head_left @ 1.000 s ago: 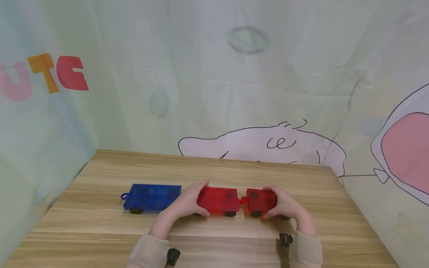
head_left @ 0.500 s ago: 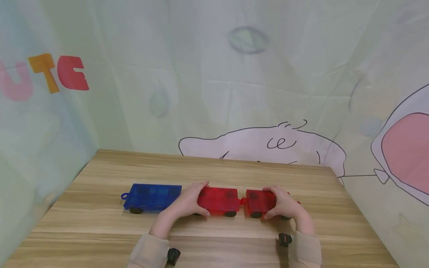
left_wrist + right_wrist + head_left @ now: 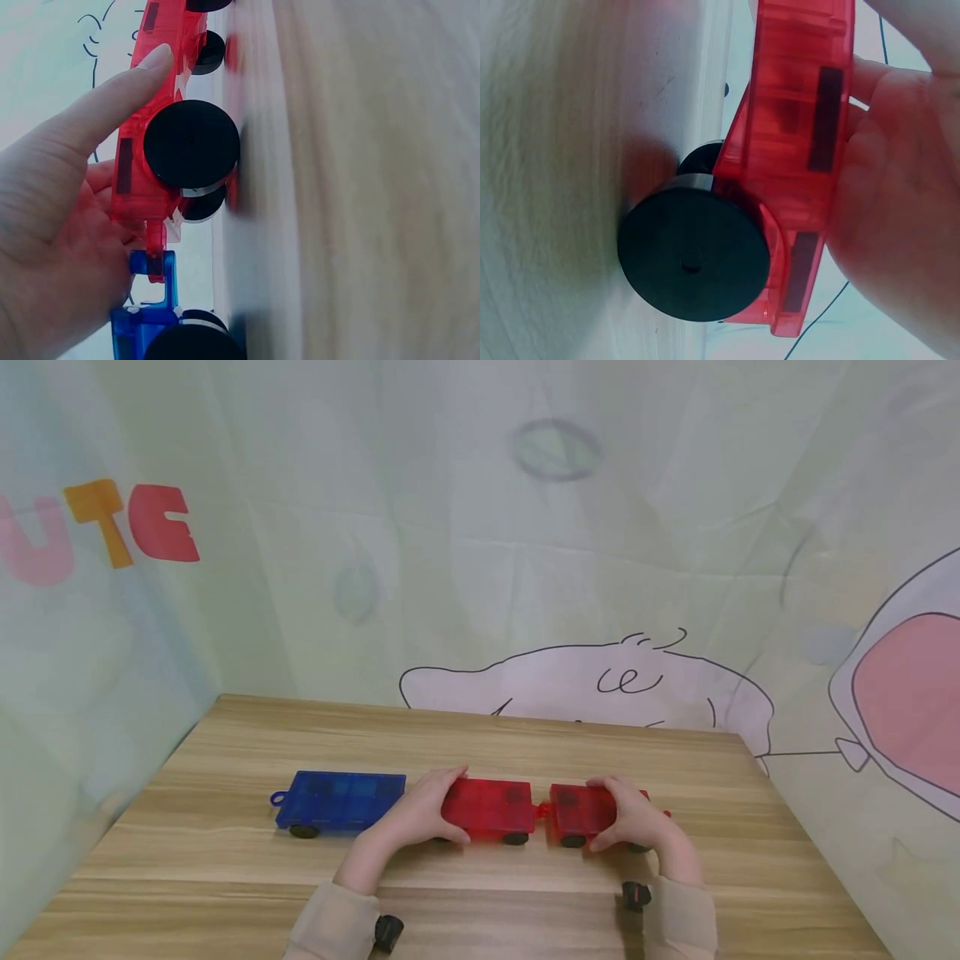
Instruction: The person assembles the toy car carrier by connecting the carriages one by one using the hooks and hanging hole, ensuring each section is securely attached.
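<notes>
Three translucent toy train cars stand in a row on the wooden table (image 3: 510, 902). My left hand (image 3: 416, 814) grips the left end of the middle red car (image 3: 498, 806), thumb on the near side. The shorter red car (image 3: 573, 810) on the right is held between my right hand's thumb and fingers (image 3: 630, 818). A small red coupling (image 3: 543, 810) spans the two red cars. Left of my left hand is the blue car (image 3: 341, 797). In the left wrist view, its blue hitch (image 3: 169, 270) meets the red car's hook (image 3: 156, 240). Black wheels (image 3: 694, 255) touch the tabletop.
At the blue car's left end a blue ring (image 3: 278, 799) sticks out. A printed cloth backdrop (image 3: 450, 527) rises behind the table's back edge and along both sides. Dark wrist cameras sit by both sleeves.
My right hand has shifted very slightly left, and more of the right red car's far end now shows. My left hand and the blue car look still.
</notes>
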{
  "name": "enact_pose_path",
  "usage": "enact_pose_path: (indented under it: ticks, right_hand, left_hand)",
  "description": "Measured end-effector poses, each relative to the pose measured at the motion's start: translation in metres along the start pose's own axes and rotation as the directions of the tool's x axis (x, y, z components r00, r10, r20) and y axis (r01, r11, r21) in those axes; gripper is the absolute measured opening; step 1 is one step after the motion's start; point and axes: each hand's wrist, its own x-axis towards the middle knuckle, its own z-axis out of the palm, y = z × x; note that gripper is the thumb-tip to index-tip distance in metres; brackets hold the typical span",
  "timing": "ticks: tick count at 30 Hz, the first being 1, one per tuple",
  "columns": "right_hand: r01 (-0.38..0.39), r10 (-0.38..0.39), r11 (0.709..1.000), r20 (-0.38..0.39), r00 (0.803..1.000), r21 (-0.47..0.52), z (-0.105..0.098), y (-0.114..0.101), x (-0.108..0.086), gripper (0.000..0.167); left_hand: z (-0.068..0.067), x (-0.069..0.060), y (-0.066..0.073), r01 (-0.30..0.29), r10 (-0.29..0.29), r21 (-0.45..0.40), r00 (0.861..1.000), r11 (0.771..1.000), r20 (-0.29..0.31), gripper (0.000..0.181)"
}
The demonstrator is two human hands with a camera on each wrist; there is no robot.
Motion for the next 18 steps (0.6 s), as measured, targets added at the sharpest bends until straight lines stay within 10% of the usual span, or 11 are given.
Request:
enact_pose_path:
  ticks: [18]
  right_hand:
    - [-0.04,0.039,0.999,0.018,0.999,0.025,0.0002,-0.0068,-0.001,0.095]
  left_hand:
    - [-0.0041,-0.005,0.0026,-0.031,0.03,0.115,0.999,0.993,0.011,0.091]
